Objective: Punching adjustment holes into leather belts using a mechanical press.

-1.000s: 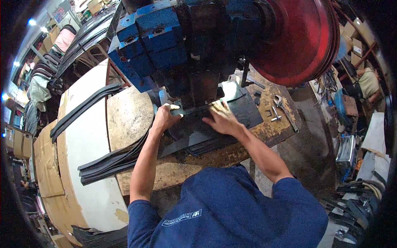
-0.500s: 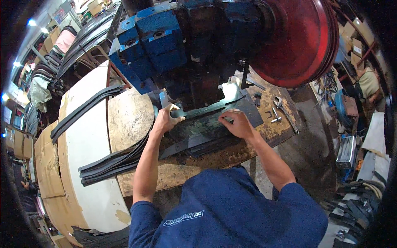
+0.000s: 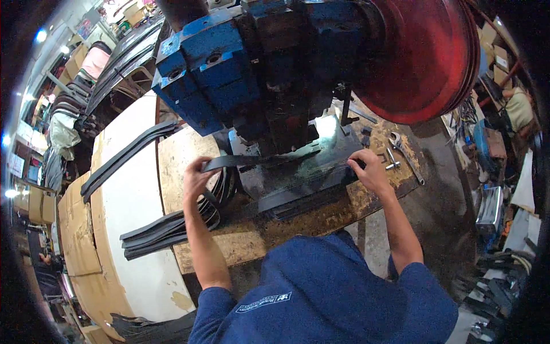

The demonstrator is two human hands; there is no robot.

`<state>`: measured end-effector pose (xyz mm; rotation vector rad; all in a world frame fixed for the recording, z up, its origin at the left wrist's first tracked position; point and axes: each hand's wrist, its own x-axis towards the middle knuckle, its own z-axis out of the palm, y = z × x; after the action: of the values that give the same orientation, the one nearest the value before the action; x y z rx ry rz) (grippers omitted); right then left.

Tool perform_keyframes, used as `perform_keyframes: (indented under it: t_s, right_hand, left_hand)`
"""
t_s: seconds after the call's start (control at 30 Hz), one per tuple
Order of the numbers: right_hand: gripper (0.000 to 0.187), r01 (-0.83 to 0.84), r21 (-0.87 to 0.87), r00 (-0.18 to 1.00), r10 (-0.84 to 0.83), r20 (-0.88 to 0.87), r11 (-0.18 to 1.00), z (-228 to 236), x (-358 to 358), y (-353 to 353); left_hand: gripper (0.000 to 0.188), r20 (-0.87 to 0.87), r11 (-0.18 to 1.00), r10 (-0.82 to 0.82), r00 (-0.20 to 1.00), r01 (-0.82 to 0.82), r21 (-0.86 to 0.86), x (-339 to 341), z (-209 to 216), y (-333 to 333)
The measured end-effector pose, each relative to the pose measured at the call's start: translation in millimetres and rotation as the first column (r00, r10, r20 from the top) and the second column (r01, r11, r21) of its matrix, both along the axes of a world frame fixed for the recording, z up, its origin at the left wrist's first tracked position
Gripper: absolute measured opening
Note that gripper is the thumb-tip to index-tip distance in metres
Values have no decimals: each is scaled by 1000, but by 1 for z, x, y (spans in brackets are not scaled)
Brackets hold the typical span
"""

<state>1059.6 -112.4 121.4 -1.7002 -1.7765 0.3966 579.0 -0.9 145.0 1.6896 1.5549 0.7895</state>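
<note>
Under the blue press (image 3: 258, 86), both hands grip a dark strip (image 3: 258, 161), its middle hidden.

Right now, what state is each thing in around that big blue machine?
Left hand: gripping the dark strip's end.
Right hand: resting on the strip's other end.
Dark strip: lying flat under the press head.
Strip pile: stacked loosely, fanned out.
Wrench: lying on the bench.

Person wears a dark blue short-sleeved shirt (image 3: 326, 292) with a small white printed mark at the left shoulder; forearms bare, both hands ungloved.
</note>
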Motion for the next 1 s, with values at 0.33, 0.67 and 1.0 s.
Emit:
perform_keyframes:
  t_s: [0.33,0.67,1.0]
  right_hand:
    - [14,-10,49,1000,9,30,999,-4,-21,5]
    - [21,-168,-55,978,173,116,984,12,-38,4]
    - [48,-363,21,883,337,328,932,19,-50,-6]
  left_hand:
    - [25,732,899,212,647,-423,114,5,-21,-20]
    - [37,227,862,441,869,-480,163,101,-69,0]
    - [42,-155,778,402,902,-247,577,100,-63,-23]
